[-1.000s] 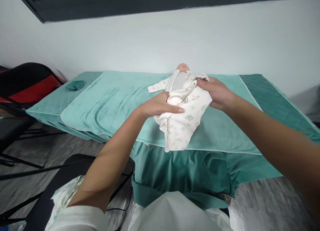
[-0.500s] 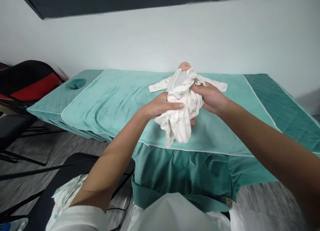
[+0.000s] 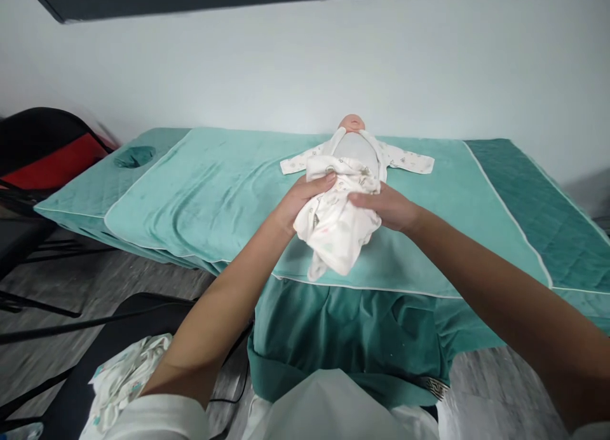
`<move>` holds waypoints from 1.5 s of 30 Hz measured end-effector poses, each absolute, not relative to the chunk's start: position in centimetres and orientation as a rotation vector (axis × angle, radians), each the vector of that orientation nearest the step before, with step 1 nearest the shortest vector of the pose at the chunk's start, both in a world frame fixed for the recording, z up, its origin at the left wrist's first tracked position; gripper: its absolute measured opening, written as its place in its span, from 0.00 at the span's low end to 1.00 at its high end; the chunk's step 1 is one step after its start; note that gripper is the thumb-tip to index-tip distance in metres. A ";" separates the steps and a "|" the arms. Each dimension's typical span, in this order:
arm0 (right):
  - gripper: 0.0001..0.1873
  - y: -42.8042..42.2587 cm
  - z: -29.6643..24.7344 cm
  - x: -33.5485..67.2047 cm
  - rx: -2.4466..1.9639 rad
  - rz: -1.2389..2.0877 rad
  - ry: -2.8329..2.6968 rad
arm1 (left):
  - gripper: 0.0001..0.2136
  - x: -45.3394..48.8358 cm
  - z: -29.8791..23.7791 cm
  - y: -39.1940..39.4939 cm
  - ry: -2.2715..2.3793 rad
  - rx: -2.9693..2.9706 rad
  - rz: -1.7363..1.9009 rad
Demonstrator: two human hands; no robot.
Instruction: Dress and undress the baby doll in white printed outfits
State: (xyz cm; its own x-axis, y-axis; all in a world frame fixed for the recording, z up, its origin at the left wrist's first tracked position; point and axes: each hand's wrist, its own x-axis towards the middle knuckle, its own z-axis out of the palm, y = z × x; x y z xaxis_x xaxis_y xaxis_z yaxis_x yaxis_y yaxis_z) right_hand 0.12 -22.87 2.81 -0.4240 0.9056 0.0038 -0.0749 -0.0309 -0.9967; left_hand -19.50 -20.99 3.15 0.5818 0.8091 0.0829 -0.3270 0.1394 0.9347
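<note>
A bunched white printed baby garment is between my hands, held over the near side of the bed. My left hand grips its left side, thumb on top. On the right side, my right hand holds it with the thumb laid across the cloth. Behind it a baby doll lies on its back, head toward the wall. The doll wears a white printed long-sleeved top, sleeves spread out, over a grey-white body. The garment and my hands hide the doll's lower half.
The doll lies on a bed with a green cover, which has a face hole at its left end. A black chair at lower left bears crumpled white printed cloth. A black-and-red chair stands farther left. A white wall rises behind.
My right hand has come down and toward me along the garment, while my left has shifted slightly up. More of the doll's chest and right-hand sleeve now shows.
</note>
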 end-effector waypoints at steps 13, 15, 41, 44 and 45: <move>0.36 -22.5 2.5 -0.6 -0.882 1.473 -1.292 | 0.28 -17.4 3.0 -19.4 0.505 1.156 0.939; 0.37 -22.3 1.8 0.3 -0.885 1.473 -1.318 | 0.28 -16.9 3.0 -19.2 0.526 1.174 0.925; 0.23 -26.5 -7.6 5.5 -1.690 1.172 -1.490 | 0.17 -11.1 -0.8 -20.0 1.157 2.290 -0.155; 0.21 -26.9 -7.6 5.3 -1.714 1.077 -1.570 | 0.16 -11.3 -0.7 -19.7 1.120 2.229 -0.150; 0.20 -27.1 -7.6 5.3 -1.713 1.066 -1.585 | 0.15 -11.5 -0.7 -19.7 1.109 2.207 -0.139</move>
